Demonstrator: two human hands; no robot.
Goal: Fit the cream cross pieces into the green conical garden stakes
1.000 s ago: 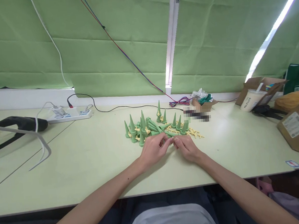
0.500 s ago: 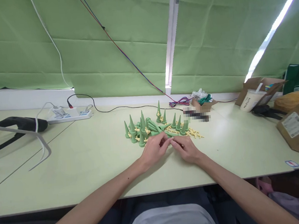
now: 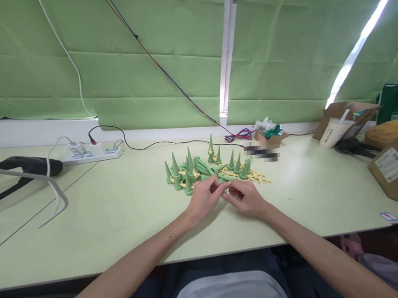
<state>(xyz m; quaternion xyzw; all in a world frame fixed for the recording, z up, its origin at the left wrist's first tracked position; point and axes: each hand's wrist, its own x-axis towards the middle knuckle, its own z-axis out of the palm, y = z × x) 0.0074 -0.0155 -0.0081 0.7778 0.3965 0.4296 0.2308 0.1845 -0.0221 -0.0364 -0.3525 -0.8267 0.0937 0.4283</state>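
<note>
A pile of green cone-shaped plastic spikes (image 3: 194, 170) and small yellow cross-shaped pieces (image 3: 258, 177) lies mid-table. My left hand (image 3: 205, 199) and my right hand (image 3: 246, 198) meet just in front of the pile, fingertips pinched together on a green spike (image 3: 225, 187) held between them. Most of that spike is hidden by my fingers. Some cones stand upright, others lie on their sides.
A white power strip (image 3: 91, 153) with cables sits back left, beside a black handle and a grey bar (image 3: 32, 176). Back right are a small open box (image 3: 270, 139), a paper cup (image 3: 333, 133), cardboard boxes (image 3: 393, 168) and a green bag (image 3: 397, 101). Green blinds hang behind.
Both hands have shifted slightly away from me toward the pile, still pinched together on the green piece; the fingers have turned a little.
</note>
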